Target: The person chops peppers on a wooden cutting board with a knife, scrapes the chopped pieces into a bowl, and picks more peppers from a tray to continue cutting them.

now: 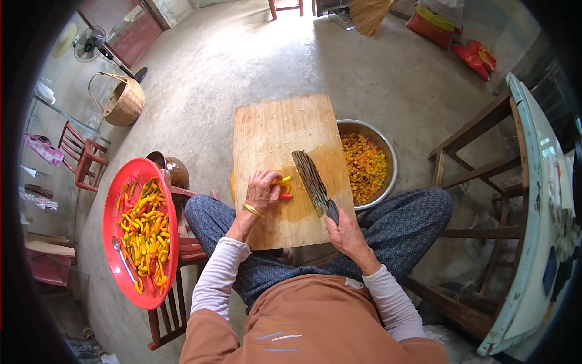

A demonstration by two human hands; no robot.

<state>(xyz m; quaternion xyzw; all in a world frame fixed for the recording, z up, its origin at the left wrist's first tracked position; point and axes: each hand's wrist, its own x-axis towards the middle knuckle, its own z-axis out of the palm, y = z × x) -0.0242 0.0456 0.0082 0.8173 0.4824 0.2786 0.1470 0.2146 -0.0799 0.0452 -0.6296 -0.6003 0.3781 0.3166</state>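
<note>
A wooden cutting board (282,130) lies in front of me, reaching over my lap. On it, my left hand (263,189) is closed over a few chili peppers (282,181); yellow and red ends stick out to the right of the fingers. My right hand (348,235) grips the dark handle of a kitchen knife (311,180). Its broad, dark-streaked blade points away from me over the board, to the right of the peppers and apart from them. Wet staining and small bits mark the board around the blade.
At the right, a metal basin (392,159) holds chopped peppers. On the left, a red plastic tray (111,209) with whole peppers and a spoon (116,244) rests on a chair (168,315). A brown pot (177,172) and wicker basket (126,103) stand beyond. A table (515,255) stands far right.
</note>
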